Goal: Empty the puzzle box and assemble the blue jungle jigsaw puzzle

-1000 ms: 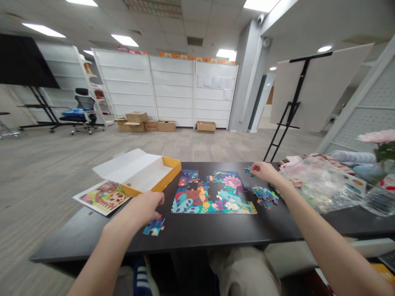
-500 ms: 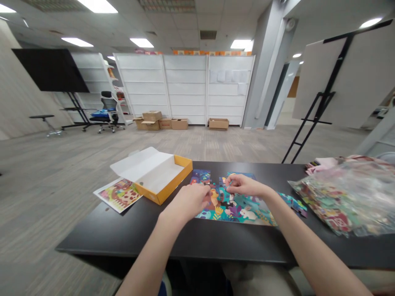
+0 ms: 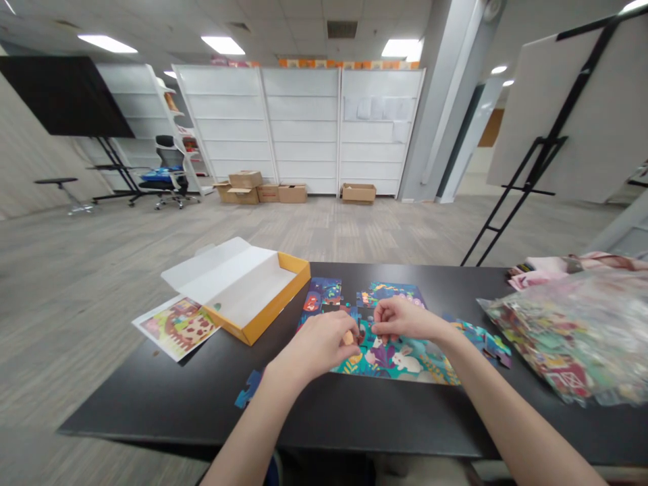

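Note:
A colourful jigsaw puzzle (image 3: 405, 361) with animals and plants, partly joined, lies on the black table (image 3: 167, 398). A dark gap shows near its middle. My left hand (image 3: 324, 341) rests over its left part, fingers curved and thumb apart, with an orange patch of picture visible between them. Just right of the gap, my right hand (image 3: 405, 318) has thumb and fingertips pinched together low over the puzzle; whatever is in the pinch is hidden. Beside my left forearm lies a loose blue puzzle piece (image 3: 247, 390).
An open yellow box (image 3: 273, 310) with a white inside stands on the left, beside a picture sheet (image 3: 177, 329). Clear plastic bags (image 3: 572, 337) of coloured pieces and pink cloth (image 3: 539, 273) lie at the right. More joined pieces (image 3: 480, 341) sit beyond my right forearm.
My view has tilted down and shifted slightly. Both hands have moved a little lower over the puzzle, staying close together. The loose blue piece now shows beside my left forearm.

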The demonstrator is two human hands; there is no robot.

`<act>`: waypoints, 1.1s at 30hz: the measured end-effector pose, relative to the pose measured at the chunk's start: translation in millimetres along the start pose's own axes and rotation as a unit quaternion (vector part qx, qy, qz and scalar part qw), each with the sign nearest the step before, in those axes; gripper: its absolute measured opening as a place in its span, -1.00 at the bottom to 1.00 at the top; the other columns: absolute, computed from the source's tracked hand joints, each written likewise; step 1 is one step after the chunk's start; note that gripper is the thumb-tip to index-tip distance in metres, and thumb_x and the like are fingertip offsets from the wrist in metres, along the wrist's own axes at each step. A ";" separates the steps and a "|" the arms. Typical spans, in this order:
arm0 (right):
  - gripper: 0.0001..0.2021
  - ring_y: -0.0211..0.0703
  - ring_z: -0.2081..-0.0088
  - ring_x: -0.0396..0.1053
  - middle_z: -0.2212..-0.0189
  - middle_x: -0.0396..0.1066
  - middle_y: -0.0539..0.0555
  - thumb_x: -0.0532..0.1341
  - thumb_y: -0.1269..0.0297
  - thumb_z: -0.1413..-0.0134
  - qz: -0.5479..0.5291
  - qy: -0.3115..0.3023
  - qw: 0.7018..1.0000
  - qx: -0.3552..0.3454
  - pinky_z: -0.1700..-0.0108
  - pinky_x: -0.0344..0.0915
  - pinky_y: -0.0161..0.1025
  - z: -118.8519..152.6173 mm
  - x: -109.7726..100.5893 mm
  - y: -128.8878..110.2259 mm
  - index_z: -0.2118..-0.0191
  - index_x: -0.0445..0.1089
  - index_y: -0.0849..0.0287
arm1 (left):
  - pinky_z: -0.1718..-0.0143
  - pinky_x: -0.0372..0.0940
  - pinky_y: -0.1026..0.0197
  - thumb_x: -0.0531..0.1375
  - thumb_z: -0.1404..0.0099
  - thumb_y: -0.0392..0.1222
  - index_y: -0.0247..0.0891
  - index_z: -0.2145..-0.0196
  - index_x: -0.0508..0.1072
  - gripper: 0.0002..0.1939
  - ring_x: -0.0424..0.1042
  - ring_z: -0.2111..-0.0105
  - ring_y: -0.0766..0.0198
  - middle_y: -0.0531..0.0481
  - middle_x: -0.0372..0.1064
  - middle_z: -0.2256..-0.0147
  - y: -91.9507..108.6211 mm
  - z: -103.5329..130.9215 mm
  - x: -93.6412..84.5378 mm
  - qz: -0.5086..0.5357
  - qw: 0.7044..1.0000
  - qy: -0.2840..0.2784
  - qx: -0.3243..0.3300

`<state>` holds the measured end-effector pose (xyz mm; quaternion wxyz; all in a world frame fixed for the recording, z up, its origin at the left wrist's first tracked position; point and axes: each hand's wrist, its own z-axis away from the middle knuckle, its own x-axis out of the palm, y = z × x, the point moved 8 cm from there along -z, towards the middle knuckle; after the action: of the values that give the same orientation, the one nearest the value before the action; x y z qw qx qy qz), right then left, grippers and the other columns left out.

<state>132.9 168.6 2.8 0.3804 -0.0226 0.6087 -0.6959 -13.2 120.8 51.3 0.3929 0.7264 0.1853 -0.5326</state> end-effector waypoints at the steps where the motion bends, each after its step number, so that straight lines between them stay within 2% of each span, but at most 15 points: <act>1: -0.71 -0.24 0.52 0.41 0.57 0.44 -0.03 0.35 0.08 0.07 0.010 0.006 1.000 -0.008 0.49 0.28 -0.34 -0.3 -0.6 -0.6 0.41 0.29 0.15 | 0.19 0.30 0.26 0.29 -0.25 -0.16 -0.17 0.28 0.50 -0.91 0.48 0.18 0.19 0.03 0.48 0.26 1.5 -2.7 2.9 0.003 1.000 -0.005 0.004; 4: -0.78 -0.28 0.52 0.33 0.58 0.39 -0.06 0.33 0.17 0.06 0.054 0.034 0.997 -0.045 0.47 0.23 -0.36 -0.8 -4.9 -5.0 0.42 0.32 0.16 | 0.20 0.31 0.25 0.31 -0.24 -0.18 -0.16 0.27 0.51 -0.91 0.47 0.19 0.19 0.04 0.44 0.27 4.4 -8.8 9.2 -0.001 1.000 -0.016 0.008; 8: -0.87 -0.28 0.49 0.30 0.55 0.37 -0.06 0.31 0.26 0.04 0.139 0.066 0.986 -0.065 0.43 0.18 -0.35 -1.2 -8.4 -8.8 0.43 0.38 0.17 | 0.21 0.32 0.25 0.33 -0.23 -0.13 -0.16 0.26 0.53 -0.87 0.43 0.14 0.19 0.01 0.40 0.16 5.2 -11.2 9.6 -0.003 1.000 -0.005 0.015; 12: -0.92 -0.25 0.45 0.31 0.50 0.41 -0.02 0.32 0.32 0.06 0.209 0.086 0.972 -0.070 0.40 0.15 -0.33 -1.4 -8.9 -10.8 0.44 0.43 0.18 | 0.06 0.33 0.17 0.31 -0.28 -0.05 -0.14 0.24 0.56 -0.84 0.39 0.04 0.14 -0.01 0.42 0.09 9.2 -11.1 14.0 0.003 0.999 -0.011 0.043; 15: -0.93 -0.21 0.40 0.34 0.44 0.46 0.00 0.32 0.31 0.03 0.224 0.102 0.966 -0.081 0.36 0.17 -0.31 2.0 -13.7 -12.7 0.39 0.46 0.17 | 0.00 0.32 0.12 0.27 -0.33 -0.04 -0.13 0.22 0.57 -0.84 0.39 0.02 0.13 0.00 0.45 0.07 12.3 -11.2 19.0 0.000 0.998 -0.026 0.051; 19: -0.89 -0.17 0.36 0.36 0.36 0.51 0.04 0.29 0.21 -0.08 0.236 0.184 0.951 -0.077 0.30 0.21 -0.27 13.9 -36.5 -15.0 0.34 0.49 0.13 | 0.00 0.32 0.09 0.24 -0.36 -0.09 -0.16 0.25 0.56 -0.87 0.41 0.02 0.12 -0.01 0.47 0.09 14.6 -11.5 21.7 -0.022 0.998 -0.038 0.046; 22: -0.85 -0.17 0.38 0.36 0.39 0.50 0.05 0.26 0.18 -0.13 0.245 0.217 0.943 -0.060 0.31 0.20 -0.26 21.3 -48.9 -14.8 0.32 0.51 0.13 | -0.04 0.31 0.08 0.21 -0.38 -0.12 -0.20 0.27 0.51 -0.86 0.42 0.01 0.12 -0.04 0.47 0.07 20.8 -11.3 22.2 -0.046 0.997 -0.031 0.059; 27: -0.82 -0.15 0.36 0.38 0.36 0.51 0.06 0.22 0.18 -0.18 0.278 0.228 0.932 -0.053 0.30 0.19 -0.26 24.3 -52.6 -17.5 0.33 0.51 0.14 | -0.08 0.31 0.01 0.12 -0.43 -0.21 -0.24 0.12 0.44 -0.86 0.39 -0.05 0.07 -0.11 0.46 0.01 31.1 -9.9 32.7 -0.086 0.995 -0.032 0.045; 33: -0.81 -0.16 0.33 0.41 0.32 0.51 0.07 0.19 0.22 -0.22 0.323 0.228 0.918 -0.037 0.28 0.19 -0.27 23.8 -50.8 -17.0 0.36 0.49 0.12 | -0.12 0.31 -0.09 0.08 -0.43 -0.23 -0.26 -0.10 0.38 -0.68 0.33 -0.16 -0.05 -0.22 0.37 -0.14 38.5 -5.0 53.7 -0.121 0.992 -0.015 0.014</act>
<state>172.1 176.6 45.6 0.4341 0.3210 0.6784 -0.4982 35.9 92.7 16.9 0.3180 0.6963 0.2584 -0.5893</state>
